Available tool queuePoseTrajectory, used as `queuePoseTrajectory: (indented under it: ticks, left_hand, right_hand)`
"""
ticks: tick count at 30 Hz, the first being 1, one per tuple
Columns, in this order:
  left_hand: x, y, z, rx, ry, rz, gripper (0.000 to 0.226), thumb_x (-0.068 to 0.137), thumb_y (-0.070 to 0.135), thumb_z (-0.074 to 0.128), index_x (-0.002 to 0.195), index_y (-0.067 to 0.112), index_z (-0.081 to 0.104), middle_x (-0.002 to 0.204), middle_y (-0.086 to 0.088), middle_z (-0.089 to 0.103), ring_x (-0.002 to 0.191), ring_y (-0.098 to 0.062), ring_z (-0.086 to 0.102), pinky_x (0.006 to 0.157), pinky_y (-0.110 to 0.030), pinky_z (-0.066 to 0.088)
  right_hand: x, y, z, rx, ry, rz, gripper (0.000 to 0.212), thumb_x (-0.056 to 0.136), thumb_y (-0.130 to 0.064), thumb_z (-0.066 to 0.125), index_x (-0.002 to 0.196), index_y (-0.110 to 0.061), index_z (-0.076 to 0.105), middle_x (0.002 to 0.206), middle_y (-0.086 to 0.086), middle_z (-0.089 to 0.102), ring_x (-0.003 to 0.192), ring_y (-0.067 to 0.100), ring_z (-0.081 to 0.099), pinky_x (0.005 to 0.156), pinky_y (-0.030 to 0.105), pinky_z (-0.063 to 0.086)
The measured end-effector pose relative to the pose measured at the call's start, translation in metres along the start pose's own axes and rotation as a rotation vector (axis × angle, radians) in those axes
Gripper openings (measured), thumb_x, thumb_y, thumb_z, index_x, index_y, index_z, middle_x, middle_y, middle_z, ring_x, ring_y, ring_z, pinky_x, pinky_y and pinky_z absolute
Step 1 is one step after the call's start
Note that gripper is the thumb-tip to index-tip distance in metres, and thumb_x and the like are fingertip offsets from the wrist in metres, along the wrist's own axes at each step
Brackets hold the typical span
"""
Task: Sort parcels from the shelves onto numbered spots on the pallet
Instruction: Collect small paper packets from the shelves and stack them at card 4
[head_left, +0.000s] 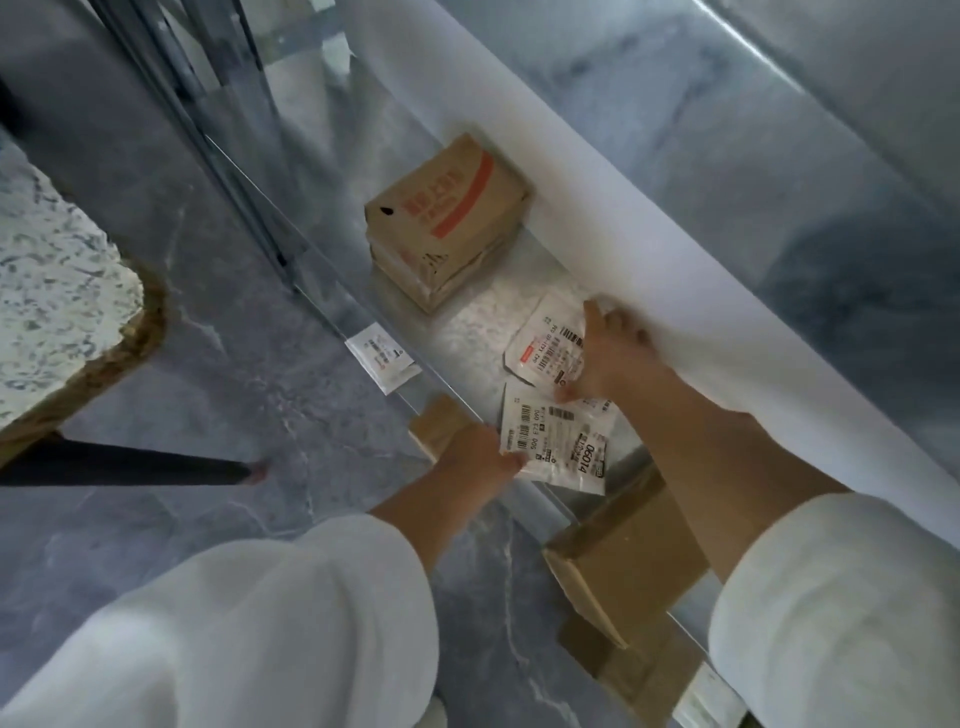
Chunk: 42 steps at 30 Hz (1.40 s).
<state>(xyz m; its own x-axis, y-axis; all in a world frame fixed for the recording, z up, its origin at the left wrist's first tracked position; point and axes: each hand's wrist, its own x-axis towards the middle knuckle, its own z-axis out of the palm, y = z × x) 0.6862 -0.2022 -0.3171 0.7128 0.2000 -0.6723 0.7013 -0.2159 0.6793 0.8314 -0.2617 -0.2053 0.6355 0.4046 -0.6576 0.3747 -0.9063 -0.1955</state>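
Observation:
Two flat white parcel bags lie on a metal shelf (467, 322). My left hand (475, 454) pinches the near bag (558, 441), whose label reads 06014, at its left edge. My right hand (605, 358) lies with fingers spread on the far bag (550, 340), covering its right side; whether it grips is unclear. A brown cardboard box (447, 218) with red print sits further along the shelf. No pallet is in view.
A white shelf board (597, 218) overhangs on the right. Brown cartons (623, 561) sit below my right arm, and another carton (439, 423) under my left hand. A label tag (382, 358) hangs off the shelf edge. A speckled tabletop (47, 301) is at left, over grey marble floor.

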Motion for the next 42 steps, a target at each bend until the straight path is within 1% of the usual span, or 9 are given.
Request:
queuePoseTrajectory:
  ticks: [5,10,14,19,22,28,33,37,42]
  left_hand:
    - [0.003,-0.004,-0.013,-0.160,0.125,-0.037,0.038,0.089,0.019,0.067,0.120,-0.001,0.059,0.109,-0.014,0.069,0.072,-0.020,0.070,0.053,-0.017,0.055]
    - [-0.006,-0.017,-0.018,-0.351,0.304,-0.092,0.024,0.092,0.013,0.062,0.113,0.002,0.061,0.106,-0.015,0.069,0.084,-0.025,0.070,0.055,-0.019,0.057]
    - [-0.013,-0.007,-0.018,-0.553,0.358,-0.125,0.019,0.091,0.004,0.061,0.109,0.000,0.057,0.105,-0.013,0.064,0.089,-0.029,0.068,0.051,-0.018,0.057]
    - [-0.011,0.002,-0.018,-0.810,0.478,-0.171,0.018,0.091,0.006,0.063,0.105,-0.002,0.057,0.096,-0.012,0.068,0.074,-0.017,0.069,0.062,-0.028,0.060]
    - [-0.017,0.004,-0.021,-0.936,0.449,-0.179,0.033,0.100,0.028,0.048,0.103,-0.002,0.060,0.094,-0.009,0.068,0.088,-0.019,0.070,0.077,-0.034,0.059]
    - [-0.031,0.002,-0.015,-0.732,0.288,-0.040,0.018,0.093,0.009,0.059,0.112,0.009,0.061,0.105,-0.008,0.069,0.096,-0.025,0.069,0.075,-0.038,0.060]
    - [-0.041,0.009,-0.026,-0.661,0.328,-0.053,0.010,0.091,0.014,0.064,0.100,0.010,0.064,0.100,-0.007,0.071,0.086,-0.022,0.070,0.073,-0.039,0.060]
    - [-0.063,0.019,-0.047,-0.467,0.420,-0.036,0.018,0.095,0.025,0.059,0.096,0.010,0.070,0.091,-0.005,0.073,0.068,-0.014,0.068,0.053,-0.020,0.054]
    - [-0.104,0.047,-0.089,-0.289,0.468,0.015,0.026,0.098,0.029,0.051,0.100,0.012,0.070,0.082,0.003,0.067,0.064,-0.012,0.061,0.042,-0.015,0.043]
  right_hand:
    - [0.006,0.013,0.005,0.335,0.074,0.065,0.026,0.093,0.004,0.053,0.118,-0.006,0.053,0.103,0.008,0.061,0.118,0.028,0.053,0.077,0.012,0.045]
    - [-0.004,0.018,0.000,0.481,0.039,0.006,0.037,0.102,0.001,0.029,0.136,0.014,0.039,0.134,0.029,0.049,0.124,0.031,0.053,0.092,0.030,0.043]
    - [-0.001,0.026,0.003,0.616,-0.044,-0.066,0.021,0.095,0.006,0.049,0.115,0.008,0.055,0.076,0.000,0.067,0.069,0.010,0.067,0.048,0.012,0.049]
    - [0.023,0.035,0.042,0.297,-0.025,-0.047,0.027,0.081,-0.025,0.077,0.080,-0.013,0.053,0.080,-0.004,0.055,0.072,0.012,0.056,0.059,0.023,0.045]
    - [0.026,0.032,0.062,0.307,0.110,-0.078,0.054,0.076,-0.039,0.079,0.111,-0.008,0.051,0.109,0.005,0.052,0.101,0.021,0.054,0.081,0.035,0.051]
    - [0.012,0.029,0.073,0.594,0.056,0.017,0.076,0.076,-0.025,0.081,0.133,-0.011,0.033,0.122,0.002,0.044,0.111,0.022,0.052,0.083,0.033,0.049]
    - [-0.003,0.036,0.064,0.816,0.045,0.158,0.045,0.089,-0.036,0.067,0.116,0.000,0.063,0.107,0.007,0.068,0.083,0.017,0.065,0.070,0.025,0.051]
    - [-0.029,0.029,0.054,0.887,-0.039,0.121,0.037,0.089,-0.031,0.067,0.110,-0.001,0.067,0.102,0.009,0.073,0.091,0.027,0.071,0.089,0.042,0.056]
    - [-0.072,-0.006,0.025,1.001,-0.122,0.023,0.030,0.096,-0.030,0.056,0.114,-0.007,0.065,0.103,0.004,0.072,0.069,0.012,0.073,0.051,0.022,0.055]
